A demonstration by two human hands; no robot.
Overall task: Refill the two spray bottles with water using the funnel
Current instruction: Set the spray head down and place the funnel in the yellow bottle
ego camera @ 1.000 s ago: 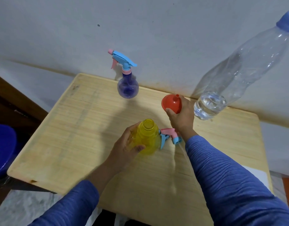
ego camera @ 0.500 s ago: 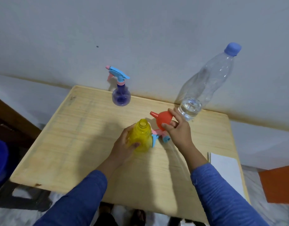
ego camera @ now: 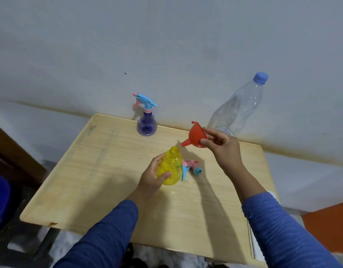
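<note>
Funnel up, yellow bottle uncapped.

My left hand (ego camera: 154, 176) grips the yellow bottle (ego camera: 171, 168) standing on the table (ego camera: 101, 171); my right hand (ego camera: 223, 147) pinches the funnel (ego camera: 195, 137) above it, spout tilted toward the open neck. Purple bottle (ego camera: 146, 124) stands by the wall.

Domestic interior, probably a home. A small wooden table (ego camera: 101, 182) stands against a plain painted wall (ego camera: 166, 45) stained brown along its base; household spray bottles and a reused plastic water bottle (ego camera: 242, 107) occupy the table's far edge.
</note>
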